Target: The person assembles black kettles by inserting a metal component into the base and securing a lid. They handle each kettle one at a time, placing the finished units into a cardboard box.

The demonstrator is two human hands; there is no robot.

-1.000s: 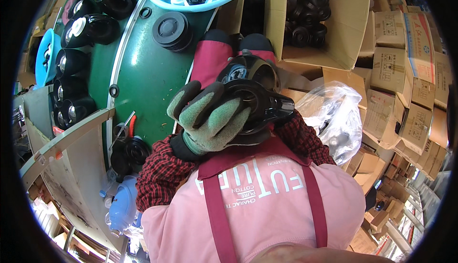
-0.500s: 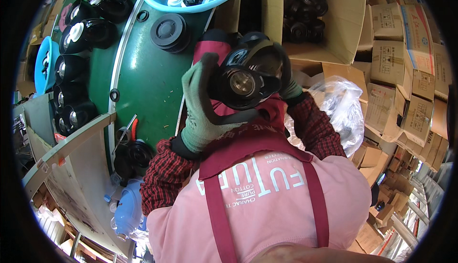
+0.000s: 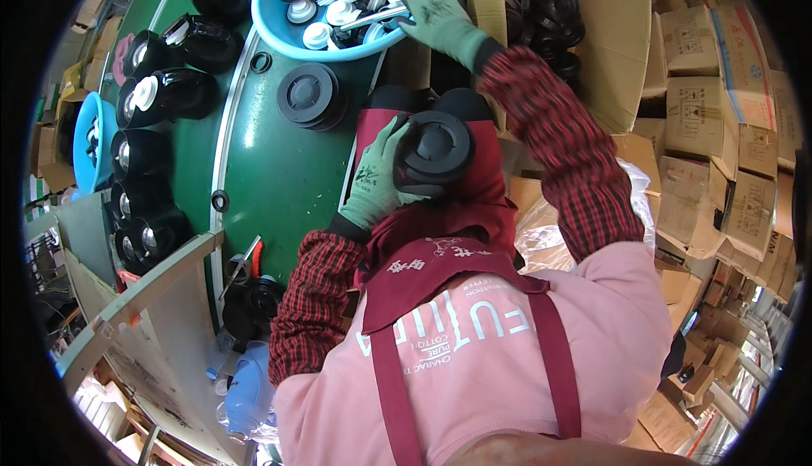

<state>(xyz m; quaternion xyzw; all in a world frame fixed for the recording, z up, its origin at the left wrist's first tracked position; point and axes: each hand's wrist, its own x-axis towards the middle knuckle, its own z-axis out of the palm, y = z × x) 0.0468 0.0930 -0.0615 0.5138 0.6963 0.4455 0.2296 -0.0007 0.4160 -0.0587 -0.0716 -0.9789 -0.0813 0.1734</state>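
"Right grip (image 3: 438, 13) has come off the glossy black vessel it was on half a second ago, and is now up at the near blue basin (image 3: 338, 54); the black round piece (image 3: 436, 146) in my left grip (image 3: 378, 170) now shows a dark disc face, where an open mouth with a shiny lining showed before; from my seat I can't tell if it is that same vessel turned over."

"Work outward for me; how is the left one?"

"Closest to my camera are the pink shirt (image 3: 474, 381) and maroon apron (image 3: 423, 263); just past them, my left grip is clamped on the left side of the piece, above the lap, disc face up."

"And the other?"

"It is at the basin's right side, over the end of a silver rod (image 3: 372, 18); I can't tell whether it has come together on it; white and black parts (image 3: 342, 13) crowd the basin."

"Around and beyond?"

"On the green worktop (image 3: 279, 178), a stack of black discs (image 3: 306, 94) stands near the basin; to the right, an open carton (image 3: 622, 43) holds dark round parts (image 3: 541, 18); farther left, glossy black pots (image 3: 145, 157) line the worktop, a second blue basin (image 3: 88, 174) beyond them; brown boxes (image 3: 702, 111) are piled at far right."
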